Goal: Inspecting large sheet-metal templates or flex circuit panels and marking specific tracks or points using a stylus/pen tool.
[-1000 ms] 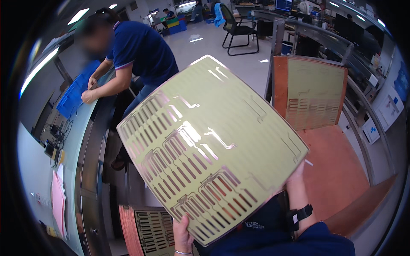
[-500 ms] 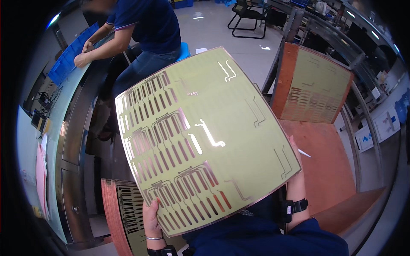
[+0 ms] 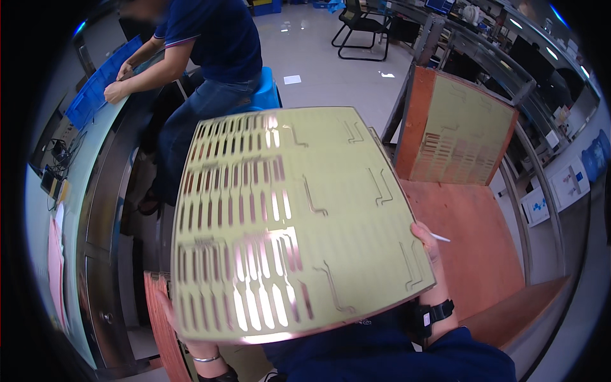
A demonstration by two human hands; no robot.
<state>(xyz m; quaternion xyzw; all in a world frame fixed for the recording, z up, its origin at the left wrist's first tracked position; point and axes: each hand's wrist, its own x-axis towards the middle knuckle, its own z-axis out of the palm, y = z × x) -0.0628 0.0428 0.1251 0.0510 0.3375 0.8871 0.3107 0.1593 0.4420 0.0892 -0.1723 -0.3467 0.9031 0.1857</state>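
Since half a second ago, the one pale green board (image 3: 356,254) has turned, its far edge now nearly level, and the left hand (image 3: 167,312) has moved to its left edge. The board is in front of the person's body, its three rows of dark slots face up. The right hand (image 3: 428,245) is clamped on its right edge, one white stick (image 3: 441,238) jutting out beside it; whether the left fingers close on the board cannot be told. One stack (image 3: 160,334) sits lower left; a second green panel (image 3: 468,130) leans at right. One co-worker (image 3: 216,48) sits on one blue stool (image 3: 267,92).
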